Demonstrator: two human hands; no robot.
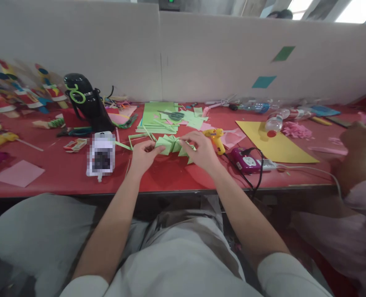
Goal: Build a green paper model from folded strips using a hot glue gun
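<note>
Head view: folded green paper (168, 145) lies between left grip (145, 155) and right grip (200, 149).

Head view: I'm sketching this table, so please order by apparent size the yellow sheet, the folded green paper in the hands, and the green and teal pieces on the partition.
1. Yellow sheet
2. Folded green paper, partly hidden
3. Green piece and teal piece: too alike to rank

One head camera looks forward (and down) over the table (167, 179).
</note>
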